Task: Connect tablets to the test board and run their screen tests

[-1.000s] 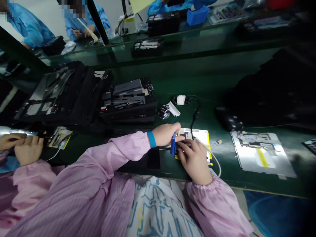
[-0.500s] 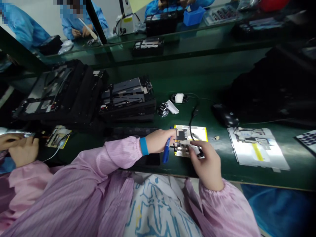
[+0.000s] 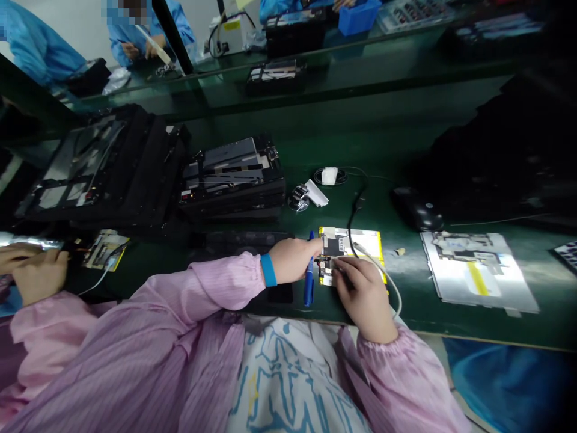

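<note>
My left hand (image 3: 294, 260), with a blue wristband, is closed around a blue pen (image 3: 309, 281) that points down toward the table edge. Its thumb and fingertips touch the left edge of a flat electronic assembly (image 3: 370, 242) with yellow edging and a small circuit board. Over the lower part of that assembly, my right hand (image 3: 364, 294) pinches at the board; the fingers hide what is between them. A black cable (image 3: 351, 224) drops onto the assembly from behind, and a pale cable (image 3: 391, 276) curves past the right hand.
A silvery panel (image 3: 509, 276) and a black mouse (image 3: 417, 207) are to the right. Stacked black device frames (image 3: 234, 204) stand behind on the left. A coiled cable (image 3: 340, 176) lies farther back. A co-worker's hands (image 3: 42, 273) work at far left.
My right hand has moved slightly left, onto the board. The pale cable beside it now shows. The pen in my left hand has swung more upright.
</note>
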Motion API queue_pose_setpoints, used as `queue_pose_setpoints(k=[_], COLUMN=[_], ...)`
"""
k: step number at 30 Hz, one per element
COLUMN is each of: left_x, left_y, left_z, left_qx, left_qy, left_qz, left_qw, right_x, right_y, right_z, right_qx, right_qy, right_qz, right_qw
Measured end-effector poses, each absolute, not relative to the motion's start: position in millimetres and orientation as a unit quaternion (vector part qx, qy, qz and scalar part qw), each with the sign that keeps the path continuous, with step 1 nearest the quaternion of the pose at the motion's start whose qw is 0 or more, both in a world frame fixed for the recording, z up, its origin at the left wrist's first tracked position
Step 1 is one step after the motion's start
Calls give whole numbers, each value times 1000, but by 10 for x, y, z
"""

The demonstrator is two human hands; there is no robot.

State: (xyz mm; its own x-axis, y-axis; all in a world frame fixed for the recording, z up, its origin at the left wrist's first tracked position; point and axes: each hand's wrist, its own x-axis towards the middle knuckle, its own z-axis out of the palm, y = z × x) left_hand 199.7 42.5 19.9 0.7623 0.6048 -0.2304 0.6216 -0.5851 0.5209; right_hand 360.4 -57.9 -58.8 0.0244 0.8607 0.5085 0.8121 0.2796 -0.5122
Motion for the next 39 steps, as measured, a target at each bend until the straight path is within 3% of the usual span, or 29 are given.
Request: queue_pose_setpoints(k=[31, 39], left_x=[2006, 1977], left_y=[358, 341], left_z=[154, 136], left_qx=[924, 919], left_qy=[333, 323], left_qz=[-46, -23], left_qw=[184, 225], right_x=[3487, 3384], right_y=[-607, -593], right_z=[-534, -493], right_qx=[-631, -665], right_qy=[-723, -697], right_qz=[-9, 7], right_qw=[281, 266])
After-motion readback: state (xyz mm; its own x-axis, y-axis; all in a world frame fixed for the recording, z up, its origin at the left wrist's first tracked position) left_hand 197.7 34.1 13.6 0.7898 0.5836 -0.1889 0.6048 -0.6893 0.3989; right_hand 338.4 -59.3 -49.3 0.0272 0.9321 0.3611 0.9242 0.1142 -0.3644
